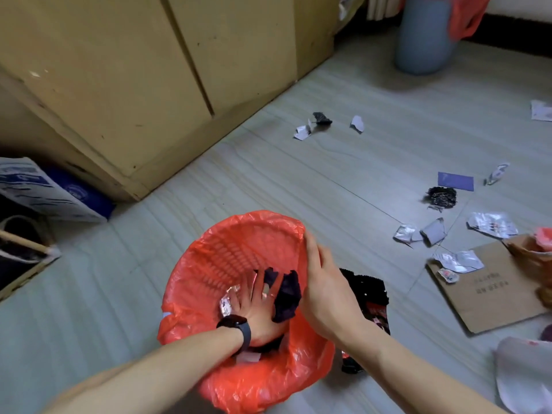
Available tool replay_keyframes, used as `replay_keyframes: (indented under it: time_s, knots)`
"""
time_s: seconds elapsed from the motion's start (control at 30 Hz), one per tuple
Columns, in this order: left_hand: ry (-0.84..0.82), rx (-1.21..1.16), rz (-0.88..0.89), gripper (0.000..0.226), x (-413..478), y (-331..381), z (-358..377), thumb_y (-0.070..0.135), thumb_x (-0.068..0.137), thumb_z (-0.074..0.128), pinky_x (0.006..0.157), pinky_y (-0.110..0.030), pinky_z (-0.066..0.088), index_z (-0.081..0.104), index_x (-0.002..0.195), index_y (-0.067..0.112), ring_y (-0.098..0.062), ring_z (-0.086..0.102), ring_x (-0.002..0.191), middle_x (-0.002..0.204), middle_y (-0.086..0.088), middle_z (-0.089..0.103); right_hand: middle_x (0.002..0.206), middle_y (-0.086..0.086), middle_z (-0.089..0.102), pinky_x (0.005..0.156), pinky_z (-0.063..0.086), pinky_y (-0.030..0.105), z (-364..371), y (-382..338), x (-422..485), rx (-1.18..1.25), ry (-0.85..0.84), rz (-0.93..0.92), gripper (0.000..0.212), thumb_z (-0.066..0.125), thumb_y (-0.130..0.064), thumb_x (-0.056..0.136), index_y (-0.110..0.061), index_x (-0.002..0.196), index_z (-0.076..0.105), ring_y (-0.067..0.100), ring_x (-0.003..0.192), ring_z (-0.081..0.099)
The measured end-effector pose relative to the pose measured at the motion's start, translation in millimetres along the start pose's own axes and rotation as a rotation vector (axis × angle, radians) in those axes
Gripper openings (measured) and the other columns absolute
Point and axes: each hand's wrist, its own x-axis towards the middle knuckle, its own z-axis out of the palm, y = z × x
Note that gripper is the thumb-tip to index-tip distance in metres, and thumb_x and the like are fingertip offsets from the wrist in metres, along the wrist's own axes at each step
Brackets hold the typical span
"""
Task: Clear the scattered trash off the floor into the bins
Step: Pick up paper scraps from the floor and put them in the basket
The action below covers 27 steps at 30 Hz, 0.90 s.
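A bin lined with a red plastic bag point(233, 243) stands on the floor right below me. My left hand point(257, 306), a dark watch on its wrist, reaches down inside with spread fingers pressing on silver and dark wrappers point(286, 294). My right hand point(322, 282) grips the bin's right rim. A black snack wrapper point(367, 297) lies on the floor just right of the bin. Torn paper, silver foil scraps point(493, 224) and a dark crumpled lump point(442, 197) are scattered over the floor to the right.
A blue bin point(421, 40) with a red bag stands at the far right corner. Yellow wooden cabinets point(143, 70) run along the left. A cardboard sheet point(490, 288) lies at right. More scraps point(322, 124) lie mid-floor. A box and papers point(38, 189) sit at left.
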Motion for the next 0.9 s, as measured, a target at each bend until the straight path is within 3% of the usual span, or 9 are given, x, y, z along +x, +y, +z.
replay_keyframes:
  time_s: [0.13, 0.17, 0.2, 0.27, 0.33, 0.63, 0.73, 0.8, 0.9]
  knots:
    - [-0.05, 0.156, 0.193, 0.089, 27.0, -7.4, 18.2, 0.071, 0.071, 0.033, 0.098, -0.077, 0.016, -0.001, 0.15, 0.046, -0.051, 0.013, 0.141, 0.158, -0.013, 0.027, 0.15, -0.001, 0.021, 0.07, 0.041, 0.029, -1.5, -0.3, 5.7, -0.007, -0.039, -0.006, 0.101, 0.054, -0.01, 0.082, -0.032, 0.154, -0.014, 0.028, 0.109, 0.054]
    - [-0.052, 0.176, 0.211, 0.088, 31.3, -10.0, 23.8, 0.071, 0.071, 0.035, 0.099, -0.076, 0.014, 0.007, 0.15, 0.045, -0.052, 0.015, 0.14, 0.157, -0.014, 0.03, 0.15, -0.003, 0.02, 0.071, 0.041, 0.028, -2.8, -0.5, 6.0, 0.003, -0.048, -0.018, 0.103, 0.055, -0.009, 0.081, -0.034, 0.153, -0.014, 0.028, 0.11, 0.054]
    - [-0.006, 0.191, 0.233, 0.086, 35.3, -11.4, 32.7, 0.071, 0.071, 0.033, 0.102, -0.076, 0.01, 0.008, 0.15, 0.047, -0.052, 0.009, 0.141, 0.16, -0.014, 0.021, 0.15, -0.004, 0.02, 0.071, 0.04, 0.028, -2.9, 1.1, 6.6, 0.004, -0.052, -0.028, 0.105, 0.055, -0.008, 0.079, -0.036, 0.153, -0.014, 0.028, 0.111, 0.054]
    - [0.066, 0.21, 0.279, 0.084, 51.7, -16.9, 41.9, 0.077, 0.07, 0.021, 0.107, -0.073, -0.003, -0.012, 0.145, 0.055, -0.05, -0.019, 0.142, 0.16, -0.004, -0.019, 0.149, -0.002, 0.023, 0.073, 0.036, 0.027, -3.0, 1.5, 10.9, -0.006, -0.06, -0.008, 0.104, 0.052, -0.004, 0.077, -0.034, 0.154, -0.011, 0.03, 0.111, 0.054]
    - [-0.026, 0.197, 0.279, 0.087, 54.2, -19.3, 45.3, 0.082, 0.064, 0.009, 0.108, -0.07, -0.009, -0.02, 0.141, 0.055, -0.048, -0.034, 0.137, 0.151, 0.003, -0.041, 0.149, 0.001, 0.026, 0.072, 0.033, 0.028, -2.8, -0.1, 13.0, -0.024, -0.071, 0.023, 0.102, 0.048, -0.001, 0.075, -0.031, 0.155, -0.007, 0.032, 0.108, 0.054]
    - [-0.146, 0.27, 0.261, 0.095, 39.7, -5.7, 14.9, 0.082, 0.064, 0.009, 0.113, -0.063, -0.008, -0.008, 0.15, 0.045, -0.04, -0.028, 0.142, 0.161, -0.009, -0.02, 0.144, 0.003, 0.032, 0.072, 0.03, 0.028, -2.6, -8.4, 7.5, -0.027, -0.075, 0.082, 0.097, 0.046, -0.007, 0.075, -0.032, 0.156, -0.002, 0.036, 0.104, 0.056]
    - [-0.194, 0.28, 0.297, 0.078, 19.5, 3.3, -25.5, 0.072, 0.084, 0.03, 0.112, -0.065, 0.0, 0.008, 0.152, 0.041, -0.036, -0.012, 0.148, 0.163, 0.002, -0.004, 0.141, 0.004, 0.034, 0.07, 0.034, 0.032, -3.3, -12.6, 8.2, -0.038, -0.051, 0.12, 0.096, 0.048, -0.005, 0.078, -0.034, 0.155, -0.001, 0.036, 0.098, 0.058]
    - [-0.089, 0.19, 0.282, 0.076, 7.4, 4.7, -47.5, 0.07, 0.079, 0.036, 0.113, -0.062, 0.014, 0.02, 0.148, 0.042, -0.032, 0.005, 0.149, 0.161, 0.001, 0.012, 0.143, 0.005, 0.035, 0.073, 0.043, 0.036, -2.5, -13.8, 6.2, -0.019, -0.046, 0.106, 0.088, 0.048, -0.014, 0.085, -0.035, 0.155, -0.002, 0.035, 0.1, 0.059]
    - [-0.012, 0.013, 0.235, 0.061, -16.4, 1.6, -89.5, 0.056, 0.083, 0.048, 0.107, -0.041, 0.036, 0.045, 0.139, 0.032, -0.028, 0.04, 0.134, 0.142, -0.002, 0.047, 0.151, 0.011, 0.032, 0.1, 0.042, 0.037, -15.3, -15.0, 0.8, -0.008, -0.095, 0.115, 0.069, 0.042, -0.038, 0.099, -0.029, 0.156, 0.005, 0.034, 0.124, 0.051]
